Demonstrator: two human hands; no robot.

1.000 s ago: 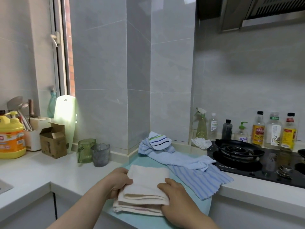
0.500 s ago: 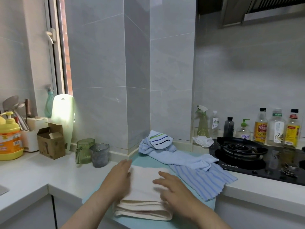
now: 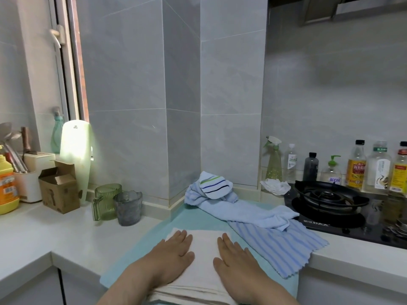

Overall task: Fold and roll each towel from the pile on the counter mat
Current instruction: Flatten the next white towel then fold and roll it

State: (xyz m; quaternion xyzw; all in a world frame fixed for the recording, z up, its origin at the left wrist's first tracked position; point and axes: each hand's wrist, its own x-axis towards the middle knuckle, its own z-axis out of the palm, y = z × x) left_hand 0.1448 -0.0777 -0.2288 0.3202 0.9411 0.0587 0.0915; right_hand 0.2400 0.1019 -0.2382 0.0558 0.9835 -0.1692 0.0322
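Head view shows a cream towel (image 3: pixel 203 256) folded into a thick rectangle, layered edges stacked at its near side, lying on the teal counter mat (image 3: pixel 136 258). Left hand (image 3: pixel 174 253) and right hand (image 3: pixel 234 258) press flat on it, fingers straight. Behind lies a pile of blue towels (image 3: pixel 248 213), one striped, beside the black gas stove (image 3: pixel 330 200).

The left hand (image 3: pixel 175 252) and right hand (image 3: pixel 235 258) are bare. The left forearm (image 3: pixel 136 280) and right forearm (image 3: pixel 271 290) are also uncovered down to the lower edge.
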